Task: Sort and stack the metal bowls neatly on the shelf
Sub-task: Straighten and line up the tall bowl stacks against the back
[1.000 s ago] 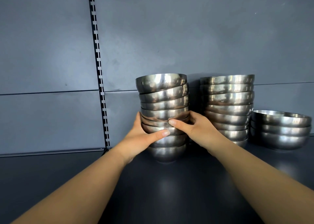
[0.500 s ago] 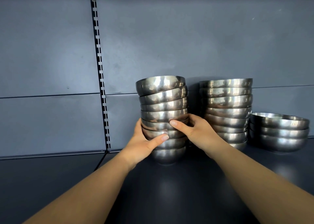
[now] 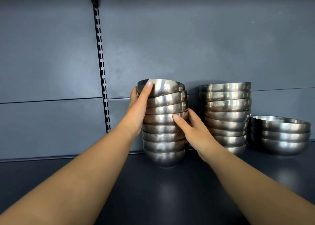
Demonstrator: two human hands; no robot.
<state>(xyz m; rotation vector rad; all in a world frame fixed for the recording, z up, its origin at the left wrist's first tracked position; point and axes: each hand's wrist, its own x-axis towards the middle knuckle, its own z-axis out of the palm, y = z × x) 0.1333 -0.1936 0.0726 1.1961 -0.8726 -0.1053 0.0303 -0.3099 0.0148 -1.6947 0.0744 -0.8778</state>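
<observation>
Head view: shiny bowl stack (image 3: 164, 122) leaning — left hand (image 3: 139, 105), right hand (image 3: 194, 131) gripping it.

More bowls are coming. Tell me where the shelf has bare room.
Free: the shelf left of the tilted stack, and the front strip beneath both arms. Crowded: the right, where the middle stack and low stack stand close.

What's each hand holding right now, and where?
Left hand grips the tilted top bowl at its left rim; right hand grips the left stack at mid-height, right side.
</observation>
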